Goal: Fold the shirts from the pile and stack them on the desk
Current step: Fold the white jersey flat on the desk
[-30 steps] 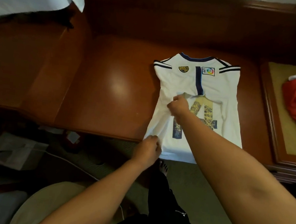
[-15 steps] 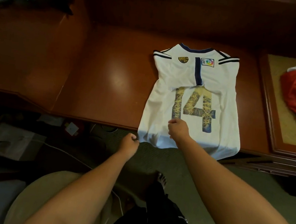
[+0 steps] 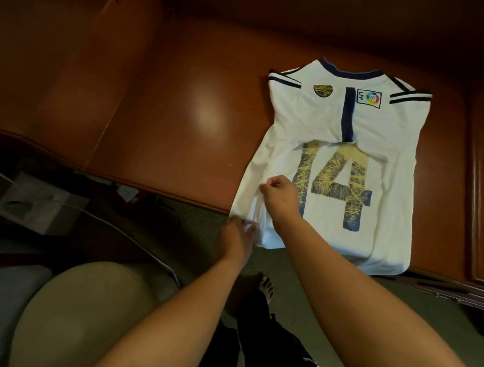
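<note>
Your white shirt lies number-side up on the worktop, its hem hanging just over the near edge. A second ago your right hand was high by the collar fold; it has since slid down the left side and now pinches the fabric there with curled fingers. Your left hand has stayed at the bottom left corner, gripping the hem. With both points of that edge held, you look set to fold the left side inward.
</note>
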A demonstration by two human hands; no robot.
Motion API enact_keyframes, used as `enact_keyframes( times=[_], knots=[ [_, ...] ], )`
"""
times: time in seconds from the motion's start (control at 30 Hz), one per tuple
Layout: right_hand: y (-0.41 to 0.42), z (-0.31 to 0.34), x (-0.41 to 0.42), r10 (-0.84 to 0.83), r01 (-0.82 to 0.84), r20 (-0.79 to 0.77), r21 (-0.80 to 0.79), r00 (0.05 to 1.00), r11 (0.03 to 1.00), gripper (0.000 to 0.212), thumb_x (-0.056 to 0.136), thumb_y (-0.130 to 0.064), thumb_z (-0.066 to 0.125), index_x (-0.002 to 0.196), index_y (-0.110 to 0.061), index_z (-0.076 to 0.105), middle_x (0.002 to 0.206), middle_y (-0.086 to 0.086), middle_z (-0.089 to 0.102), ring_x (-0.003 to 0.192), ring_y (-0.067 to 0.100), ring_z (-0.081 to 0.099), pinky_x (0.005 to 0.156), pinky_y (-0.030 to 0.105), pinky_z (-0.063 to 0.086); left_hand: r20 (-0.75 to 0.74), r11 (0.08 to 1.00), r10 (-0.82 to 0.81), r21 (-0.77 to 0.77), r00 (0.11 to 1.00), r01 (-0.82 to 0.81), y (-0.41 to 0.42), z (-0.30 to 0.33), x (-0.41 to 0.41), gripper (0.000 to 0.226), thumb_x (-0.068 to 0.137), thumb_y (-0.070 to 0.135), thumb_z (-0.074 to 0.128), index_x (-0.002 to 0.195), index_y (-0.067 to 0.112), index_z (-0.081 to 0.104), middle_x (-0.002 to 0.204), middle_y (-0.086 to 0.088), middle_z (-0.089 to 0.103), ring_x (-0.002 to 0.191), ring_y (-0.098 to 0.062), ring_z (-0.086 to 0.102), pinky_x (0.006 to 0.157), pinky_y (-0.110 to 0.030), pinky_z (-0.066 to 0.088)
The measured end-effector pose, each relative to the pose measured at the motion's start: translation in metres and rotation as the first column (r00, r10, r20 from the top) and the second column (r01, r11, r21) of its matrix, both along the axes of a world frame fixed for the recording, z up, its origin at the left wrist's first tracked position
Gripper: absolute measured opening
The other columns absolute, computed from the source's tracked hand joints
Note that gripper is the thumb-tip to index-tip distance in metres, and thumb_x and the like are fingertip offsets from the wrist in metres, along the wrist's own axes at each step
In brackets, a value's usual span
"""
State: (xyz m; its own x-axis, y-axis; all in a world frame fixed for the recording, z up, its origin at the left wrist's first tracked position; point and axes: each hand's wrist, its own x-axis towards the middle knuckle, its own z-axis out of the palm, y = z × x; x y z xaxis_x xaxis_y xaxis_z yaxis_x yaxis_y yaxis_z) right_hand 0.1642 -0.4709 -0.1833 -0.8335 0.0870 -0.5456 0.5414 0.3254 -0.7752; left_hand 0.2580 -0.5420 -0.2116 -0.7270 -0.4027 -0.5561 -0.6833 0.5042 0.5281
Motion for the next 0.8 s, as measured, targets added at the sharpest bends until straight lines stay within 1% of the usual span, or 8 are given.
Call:
enact_keyframes(
  times=[0.13,0.27,0.33,0.4,0.5,0.6,0.67,0.8],
  knots=[
    [0.004,0.008,0.002,-0.016,0.017,0.023,-0.052,1.000,0.998,0.021,0.092,-0.010,0.055,0.073,-0.016,0.049,0.080,0.012,0.056,0.075,0.025,0.052,0.072,0.041,0.050,-0.004,0.996,-0.063,-0.058,0.998,0.062,-0.003,0.012,0.000,0.023,0.100,0.027,0.045,0.100,0.013,0.063,0.107,-0.008,0.065,0.092,-0.019,0.061,0.071,-0.026,0.040],
    [0.009,0.019,0.001,-0.027,0.028,0.038,-0.032,0.999,0.999,0.012,0.098,-0.012,0.045,0.086,-0.012,0.048,0.093,0.017,0.058,0.082,0.029,0.056,0.077,0.049,0.055,-0.065,0.974,-0.170,-0.161,0.983,0.158,-0.009,0.030,0.007,0.024,0.097,0.025,0.049,0.081,0.012,0.061,0.091,-0.009,0.065,0.076,-0.021,0.057,0.064,-0.027,0.040],
    [0.013,0.024,0.001,-0.029,0.031,0.030,-0.049,0.999,0.998,0.009,0.098,-0.011,0.041,0.090,-0.012,0.046,0.092,0.013,0.053,0.081,0.027,0.052,0.072,0.045,0.054,-0.090,0.956,-0.228,-0.210,0.969,0.205,-0.010,0.036,0.011,0.027,0.094,0.027,0.050,0.072,0.013,0.055,0.083,-0.009,0.062,0.074,-0.025,0.058,0.062,-0.031,0.043],
    [0.017,0.029,0.001,-0.031,0.031,0.008,-0.058,0.999,0.998,0.009,0.098,-0.010,0.039,0.092,-0.014,0.045,0.085,0.005,0.049,0.077,0.022,0.046,0.066,0.037,0.045,-0.101,0.935,-0.309,-0.211,0.946,0.283,-0.004,0.041,0.012,0.028,0.094,0.027,0.050,0.070,0.013,0.053,0.079,-0.006,0.059,0.072,-0.024,0.058,0.062,-0.031,0.045],
    [0.025,0.036,0.000,-0.060,0.061,0.012,-0.121,0.998,0.991,0.010,0.095,-0.017,0.049,0.105,-0.015,0.049,0.088,-0.001,0.049,0.077,0.013,0.047,0.067,0.030,0.043,-0.081,0.902,-0.431,-0.039,0.899,0.429,0.006,0.044,0.012,0.025,0.094,0.026,0.050,0.077,0.010,0.060,0.083,-0.007,0.063,0.078,-0.023,0.062,0.072,-0.037,0.054],
    [0.040,0.035,0.002,-0.019,0.029,0.060,-0.165,0.998,0.986,0.031,0.085,-0.011,0.060,0.113,-0.015,0.047,0.108,0.012,0.057,0.091,0.026,0.059,0.077,0.041,0.054,-0.098,0.866,-0.494,0.030,0.864,0.498,0.000,0.045,0.005,0.022,0.095,0.025,0.049,0.082,0.011,0.061,0.086,-0.007,0.063,0.081,-0.023,0.062,0.078,-0.042,0.056],
    [0.052,0.031,0.009,0.083,-0.082,0.032,-0.028,0.996,0.996,0.029,0.085,0.000,0.053,0.109,-0.014,0.046,0.105,0.016,0.055,0.087,0.029,0.057,0.068,0.037,0.048,-0.144,0.870,-0.488,-0.010,0.861,0.492,-0.015,0.047,-0.010,0.017,0.096,0.022,0.048,0.091,0.015,0.063,0.089,-0.004,0.063,0.081,-0.020,0.061,0.076,-0.042,0.056],
    [0.065,0.020,0.040,0.124,-0.118,-0.024,0.168,0.992,0.979,0.032,0.090,-0.002,0.046,0.121,-0.010,0.047,0.104,0.011,0.056,0.092,0.027,0.054,0.074,0.033,0.043,-0.201,0.780,-0.625,-0.206,0.755,0.591,-0.044,0.044,-0.065,0.028,0.095,0.015,0.045,0.118,0.015,0.062,0.115,-0.006,0.061,0.101,-0.023,0.059,0.085,-0.040,0.051]
  ],
)
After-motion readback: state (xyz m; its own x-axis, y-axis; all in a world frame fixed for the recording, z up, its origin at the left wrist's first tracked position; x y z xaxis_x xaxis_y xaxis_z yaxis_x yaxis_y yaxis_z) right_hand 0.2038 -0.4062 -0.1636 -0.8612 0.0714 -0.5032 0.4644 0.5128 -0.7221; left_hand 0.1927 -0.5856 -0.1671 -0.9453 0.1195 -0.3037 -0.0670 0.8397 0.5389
